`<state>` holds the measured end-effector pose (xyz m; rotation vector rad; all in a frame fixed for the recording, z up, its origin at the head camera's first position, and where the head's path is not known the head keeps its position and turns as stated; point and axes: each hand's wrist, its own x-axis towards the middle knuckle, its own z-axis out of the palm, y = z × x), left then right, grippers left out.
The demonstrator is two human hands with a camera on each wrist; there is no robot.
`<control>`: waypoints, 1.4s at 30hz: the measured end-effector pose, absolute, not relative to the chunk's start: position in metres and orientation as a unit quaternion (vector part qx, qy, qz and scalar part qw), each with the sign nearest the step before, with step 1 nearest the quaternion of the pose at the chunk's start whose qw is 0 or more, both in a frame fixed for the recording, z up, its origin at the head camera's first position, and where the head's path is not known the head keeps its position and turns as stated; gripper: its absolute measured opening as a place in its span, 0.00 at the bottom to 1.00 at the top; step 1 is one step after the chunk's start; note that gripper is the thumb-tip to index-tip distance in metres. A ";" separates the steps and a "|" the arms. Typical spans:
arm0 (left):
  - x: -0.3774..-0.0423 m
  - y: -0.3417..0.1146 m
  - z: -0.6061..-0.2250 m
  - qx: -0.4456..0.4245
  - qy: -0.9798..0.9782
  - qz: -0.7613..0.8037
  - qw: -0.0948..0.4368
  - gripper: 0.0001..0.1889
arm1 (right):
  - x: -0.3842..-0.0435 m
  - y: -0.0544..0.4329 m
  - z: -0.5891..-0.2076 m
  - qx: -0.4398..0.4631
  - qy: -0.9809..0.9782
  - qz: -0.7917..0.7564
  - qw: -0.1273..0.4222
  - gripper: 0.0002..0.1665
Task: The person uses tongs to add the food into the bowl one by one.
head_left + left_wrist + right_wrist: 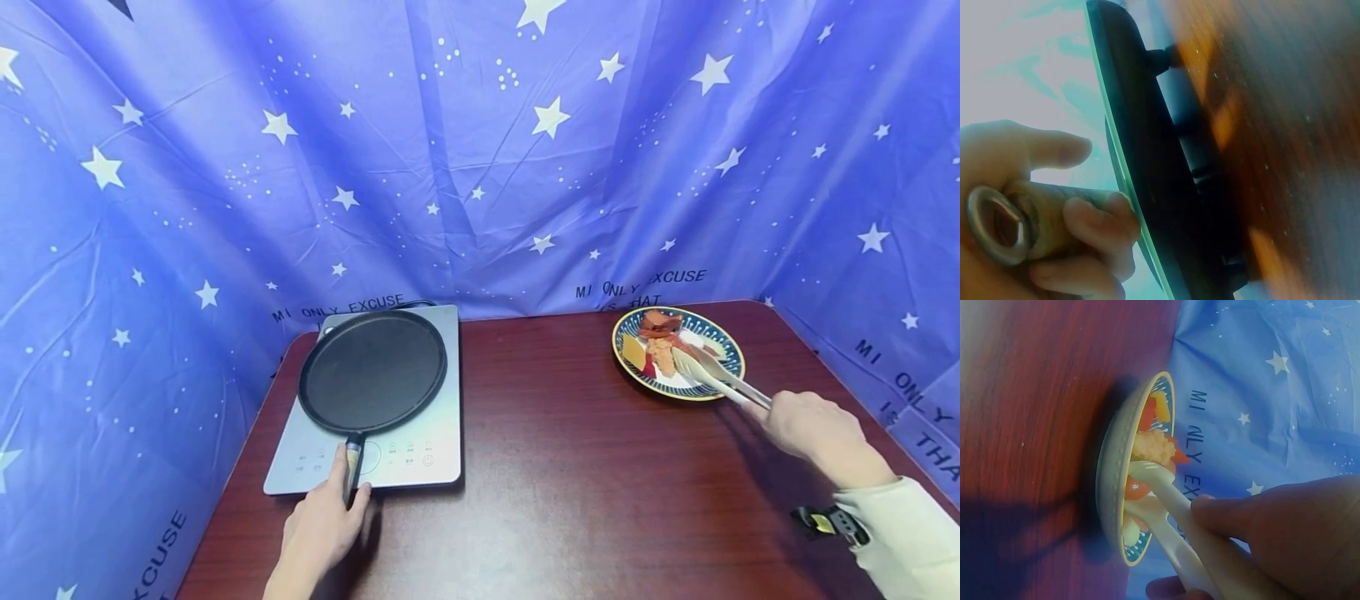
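Observation:
My left hand grips the handle of a flat black frying pan, which sits on a silver induction cooktop. A metal ring hangs at the handle's end in the left wrist view. On the right, my right hand holds a pair of pale tongs. Their tips are inside a patterned plate with a yellow rim, right at the food there. That food includes a tan, crumbly-looking piece, reddish pieces and a yellow slice.
A dark red wooden table carries everything. Blue curtains with white stars enclose its back and sides, close behind the cooktop and the plate. A black cable runs behind the cooktop. A strap with a buckle hangs at the right sleeve.

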<state>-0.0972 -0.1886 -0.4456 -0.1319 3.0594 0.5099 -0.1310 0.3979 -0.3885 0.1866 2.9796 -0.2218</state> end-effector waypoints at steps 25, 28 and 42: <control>-0.097 -0.189 -0.447 -0.034 0.986 0.163 0.016 0.38 | -0.118 0.438 -0.430 0.084 0.920 -0.354 0.143 0.35; -0.096 -0.190 -0.447 -0.034 0.986 0.164 0.011 0.38 | -0.116 0.440 -0.432 0.088 0.908 -0.383 0.148 0.35; -0.098 -0.190 -0.446 -0.038 0.986 0.165 0.017 0.38 | -0.115 0.454 -0.443 0.031 0.823 -0.535 0.188 0.29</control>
